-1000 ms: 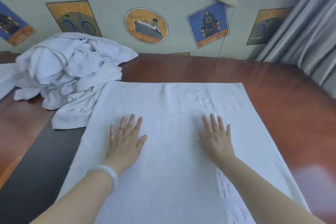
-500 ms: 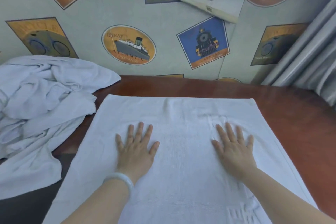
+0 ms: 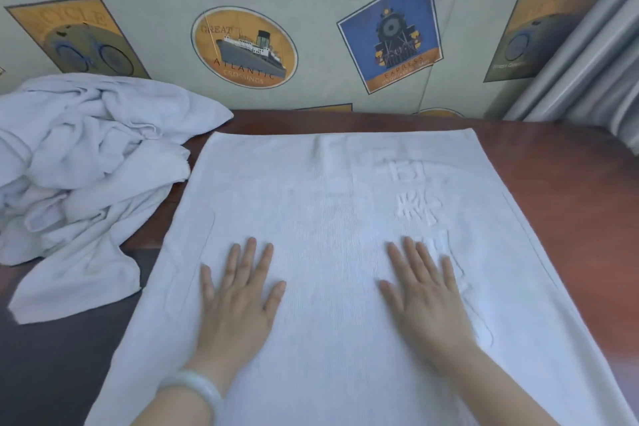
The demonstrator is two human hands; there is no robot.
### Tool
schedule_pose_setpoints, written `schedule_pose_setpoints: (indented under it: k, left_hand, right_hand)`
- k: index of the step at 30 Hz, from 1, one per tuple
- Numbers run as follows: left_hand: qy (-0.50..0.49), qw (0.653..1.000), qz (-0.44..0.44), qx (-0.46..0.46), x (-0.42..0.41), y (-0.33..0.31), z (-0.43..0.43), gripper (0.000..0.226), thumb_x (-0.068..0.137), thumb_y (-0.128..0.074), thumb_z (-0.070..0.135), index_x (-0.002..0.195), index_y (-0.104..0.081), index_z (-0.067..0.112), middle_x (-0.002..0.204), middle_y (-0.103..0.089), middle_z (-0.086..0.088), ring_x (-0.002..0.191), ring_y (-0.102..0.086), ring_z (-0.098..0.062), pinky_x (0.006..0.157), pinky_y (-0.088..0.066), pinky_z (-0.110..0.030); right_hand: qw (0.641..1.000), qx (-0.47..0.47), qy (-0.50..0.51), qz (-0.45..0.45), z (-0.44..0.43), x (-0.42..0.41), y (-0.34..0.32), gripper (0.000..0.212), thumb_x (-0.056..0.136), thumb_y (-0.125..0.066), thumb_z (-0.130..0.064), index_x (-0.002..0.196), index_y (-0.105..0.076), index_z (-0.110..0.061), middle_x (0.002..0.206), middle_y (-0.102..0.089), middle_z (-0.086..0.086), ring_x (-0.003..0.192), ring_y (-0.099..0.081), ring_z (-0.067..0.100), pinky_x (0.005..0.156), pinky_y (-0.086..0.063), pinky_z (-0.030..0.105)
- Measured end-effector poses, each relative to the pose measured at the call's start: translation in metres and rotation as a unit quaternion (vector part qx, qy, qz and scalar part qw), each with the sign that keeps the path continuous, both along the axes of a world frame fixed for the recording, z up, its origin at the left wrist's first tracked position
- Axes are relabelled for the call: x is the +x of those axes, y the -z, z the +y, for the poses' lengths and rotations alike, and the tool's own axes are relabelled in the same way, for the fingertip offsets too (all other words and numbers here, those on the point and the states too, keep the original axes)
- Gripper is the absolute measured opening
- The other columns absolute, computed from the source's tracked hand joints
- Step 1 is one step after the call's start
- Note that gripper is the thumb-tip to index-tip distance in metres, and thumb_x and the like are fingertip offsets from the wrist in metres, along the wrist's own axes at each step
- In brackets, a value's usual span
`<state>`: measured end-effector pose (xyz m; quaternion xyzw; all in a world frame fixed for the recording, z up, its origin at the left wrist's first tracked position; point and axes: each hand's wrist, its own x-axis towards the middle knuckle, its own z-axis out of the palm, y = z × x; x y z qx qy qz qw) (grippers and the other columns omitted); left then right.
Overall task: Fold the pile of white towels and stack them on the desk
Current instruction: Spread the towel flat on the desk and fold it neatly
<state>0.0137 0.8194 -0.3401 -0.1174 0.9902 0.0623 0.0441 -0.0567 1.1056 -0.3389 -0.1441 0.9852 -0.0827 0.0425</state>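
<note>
Reddish-brown wooden desk [image 3: 553,218], dark strip at near left. One white towel [image 3: 328,190] is spread flat on it, with raised lettering on its right half. Left hand [image 3: 238,301] and right hand [image 3: 428,301] lie palm-down on the towel, fingers straight, well apart, gripping nothing. Crumpled pile of white towels [image 3: 86,156] is farther left, just beside the flat one. Behind: wall [image 3: 311,97] with ship and locomotive prints; grey curtain [image 3: 587,55] at right.

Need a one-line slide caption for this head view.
Left hand and right hand lie flat on a spread white towel on the desk, crumpled towel pile to its left.
</note>
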Motion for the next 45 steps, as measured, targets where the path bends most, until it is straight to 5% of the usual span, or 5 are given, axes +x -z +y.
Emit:
schedule_pose_setpoints:
  k: [4, 18, 27, 41, 45]
  left_hand:
    - [-0.049, 0.999, 0.0, 0.019, 0.01, -0.004, -0.011, 0.086, 0.079, 0.02, 0.068, 0.156, 0.008, 0.034, 0.156, 0.025, 0.013, 0.151, 0.015, -0.014, 0.12, 0.008, -0.053]
    - [-0.132, 0.988, 0.061, 0.046, 0.282, -0.011, -0.016, 0.058, 0.102, -0.02, 0.052, 0.148, -0.039, 0.023, 0.155, -0.039, -0.009, 0.143, -0.03, -0.024, 0.11, -0.021, -0.057]
    - [-0.367, 0.833, -0.029, 0.412, 0.325, -0.065, -0.069, 0.009, 0.096, -0.06, 0.017, 0.103, -0.063, 0.013, 0.099, -0.069, -0.004, 0.076, -0.063, -0.022, 0.061, -0.051, -0.034]
    - [-0.272, 0.943, 0.034, 0.19, 0.365, -0.054, -0.057, 0.009, 0.1, -0.052, 0.026, 0.099, -0.048, 0.018, 0.092, -0.05, 0.004, 0.081, -0.051, -0.018, 0.066, -0.046, -0.035]
    - [-0.085, 0.977, 0.112, 0.159, 0.362, -0.057, -0.038, 0.016, 0.092, -0.064, 0.02, 0.107, -0.057, 0.021, 0.099, -0.04, 0.011, 0.097, -0.041, -0.009, 0.073, -0.039, -0.022]
  right_hand:
    - [0.995, 0.02, 0.095, -0.018, -0.013, 0.012, -0.006, 0.085, 0.082, 0.014, -0.066, 0.156, 0.011, -0.023, 0.164, 0.012, 0.0, 0.15, 0.016, 0.017, 0.12, 0.014, 0.046]
    - [0.994, -0.079, -0.066, 0.046, -0.076, 0.278, 0.006, 0.064, 0.105, -0.014, -0.048, 0.147, -0.043, -0.011, 0.156, -0.035, 0.011, 0.145, -0.029, 0.027, 0.115, -0.019, 0.054]
    - [0.993, -0.019, -0.112, 0.034, -0.101, 0.293, 0.002, 0.062, 0.102, -0.022, -0.051, 0.154, -0.03, -0.019, 0.161, -0.023, 0.009, 0.151, -0.012, 0.025, 0.119, -0.005, 0.052]
    - [0.965, -0.099, -0.24, -0.041, -0.133, 0.34, -0.015, 0.063, 0.103, -0.026, -0.053, 0.157, -0.019, -0.021, 0.165, -0.007, 0.001, 0.153, 0.0, 0.018, 0.121, -0.002, 0.045]
    - [0.966, -0.159, -0.198, -0.04, -0.077, 0.349, -0.034, 0.044, 0.083, -0.071, -0.03, 0.124, -0.056, -0.025, 0.131, -0.046, -0.011, 0.121, -0.04, 0.011, 0.1, -0.041, 0.032]
